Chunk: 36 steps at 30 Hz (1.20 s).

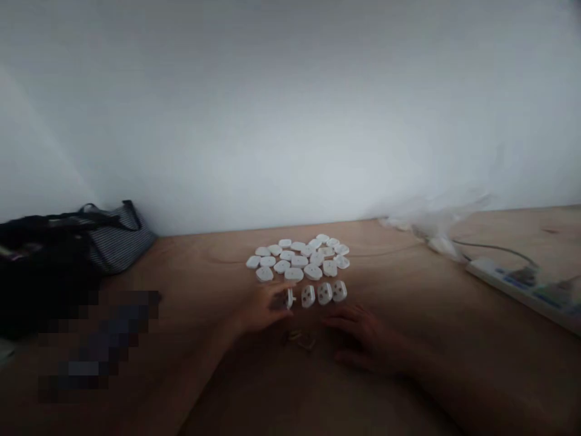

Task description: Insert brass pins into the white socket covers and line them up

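My left hand [263, 306] has its thumb and fingers around a white plug adapter [289, 298], which stands on edge with a pin jutting to the right. To its right, three similar adapters stand in a row, the closest being the adapter [308, 296] with dark holes in its face. My right hand [358, 333] lies low over the table with fingers stretched and apart, holding nothing, just in front of that row. Between my hands lie a few small brass-coloured pieces [302, 339], too dim to make out. Behind the row spreads a group of several white rounded plug pieces [299, 261].
A wooden table [218, 242] runs back to a pale wall. At the left sits a dark bag with a striped side [120, 242], with a blurred-out object [104, 345] before it. On the right are a white power strip [521, 287] with a cable and a clear plastic bag [436, 227].
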Motion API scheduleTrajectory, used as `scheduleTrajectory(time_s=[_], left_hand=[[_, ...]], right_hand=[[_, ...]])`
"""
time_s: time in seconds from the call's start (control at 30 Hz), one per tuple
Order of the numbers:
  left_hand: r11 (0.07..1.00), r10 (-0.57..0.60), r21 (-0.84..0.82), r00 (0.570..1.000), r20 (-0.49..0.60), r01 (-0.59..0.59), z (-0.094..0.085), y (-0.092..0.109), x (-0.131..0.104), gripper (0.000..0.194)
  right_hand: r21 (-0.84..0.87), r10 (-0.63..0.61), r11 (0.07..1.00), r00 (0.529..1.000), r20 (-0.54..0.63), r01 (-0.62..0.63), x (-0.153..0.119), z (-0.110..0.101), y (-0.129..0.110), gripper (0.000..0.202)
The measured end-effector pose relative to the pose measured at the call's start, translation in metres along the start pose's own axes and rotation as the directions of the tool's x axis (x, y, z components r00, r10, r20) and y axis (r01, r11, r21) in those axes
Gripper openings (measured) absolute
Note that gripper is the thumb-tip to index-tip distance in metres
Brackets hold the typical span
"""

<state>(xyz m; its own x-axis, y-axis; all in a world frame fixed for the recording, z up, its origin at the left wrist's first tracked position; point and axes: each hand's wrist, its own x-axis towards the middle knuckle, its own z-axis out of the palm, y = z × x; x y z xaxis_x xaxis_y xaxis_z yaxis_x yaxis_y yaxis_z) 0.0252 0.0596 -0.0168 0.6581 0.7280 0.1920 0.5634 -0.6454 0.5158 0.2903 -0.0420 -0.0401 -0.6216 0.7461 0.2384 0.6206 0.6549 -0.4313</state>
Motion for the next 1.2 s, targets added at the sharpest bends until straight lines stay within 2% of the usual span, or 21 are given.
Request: scheduleTrajectory(time_s=[0.1,0.17,0.4,0.5,0.63,0.77,0.83,0.9,0.97,1.03,1.13,1.2], left_hand=[[0.999,0.011,-0.046,0.998,-0.056,-0.013,0.000,0.012,-0.004,0.052],[0.989,0.011,-0.148,0.992,-0.125,-0.029,0.006,0.024,-0.008,0.047],[0.914,-0.064,-0.405,0.990,-0.126,0.008,0.047,0.060,-0.026,0.039],[0.926,-0.075,-0.376,0.991,-0.111,0.028,0.055,0.068,-0.028,0.039],[0.971,-0.024,-0.239,0.988,-0.155,-0.014,0.055,0.071,-0.029,0.046],[0.972,0.051,-0.213,0.970,-0.238,-0.104,0.056,0.069,-0.030,0.037],[0.967,0.086,-0.213,0.962,-0.260,-0.144,0.056,0.068,-0.030,0.028],[0.960,0.109,-0.221,0.957,-0.270,-0.172,0.056,0.068,-0.031,0.023],[0.960,0.096,-0.226,0.954,-0.283,-0.163,0.056,0.068,-0.031,0.022],[0.963,0.048,-0.241,0.957,-0.287,-0.120,0.056,0.068,-0.032,0.030],[0.956,-0.057,-0.294,0.967,-0.247,-0.018,0.058,0.068,-0.033,0.043],[0.941,-0.085,-0.339,0.972,-0.220,0.005,0.061,0.068,-0.034,0.045]], right_hand=[[0.003,0.008,1.000,1.000,-0.005,-0.008,0.000,-0.001,-0.001,0.052],[0.005,-0.001,1.000,1.000,-0.015,0.001,0.000,0.000,-0.001,0.052],[0.047,0.064,0.997,0.986,-0.153,-0.057,-0.002,0.004,0.004,0.059],[0.037,0.048,0.998,0.981,-0.190,-0.042,-0.001,0.003,0.006,0.058],[0.016,-0.013,1.000,0.972,-0.236,0.017,-0.002,0.003,0.006,0.056],[0.007,-0.133,0.989,0.920,-0.368,0.145,-0.001,0.002,0.004,0.045],[-0.001,-0.170,0.983,0.915,-0.367,0.183,-0.001,0.000,0.003,0.041],[-0.006,-0.182,0.982,0.932,-0.313,0.190,0.000,-0.002,0.002,0.037],[-0.025,-0.201,0.979,0.943,-0.267,0.202,0.000,-0.004,0.001,0.032],[-0.027,-0.210,0.977,0.933,-0.292,0.211,0.000,-0.005,0.001,0.034],[-0.013,-0.188,0.981,0.928,-0.322,0.194,-0.001,-0.003,-0.001,0.044],[-0.014,-0.193,0.980,0.942,-0.273,0.196,0.000,-0.002,-0.003,0.041]])
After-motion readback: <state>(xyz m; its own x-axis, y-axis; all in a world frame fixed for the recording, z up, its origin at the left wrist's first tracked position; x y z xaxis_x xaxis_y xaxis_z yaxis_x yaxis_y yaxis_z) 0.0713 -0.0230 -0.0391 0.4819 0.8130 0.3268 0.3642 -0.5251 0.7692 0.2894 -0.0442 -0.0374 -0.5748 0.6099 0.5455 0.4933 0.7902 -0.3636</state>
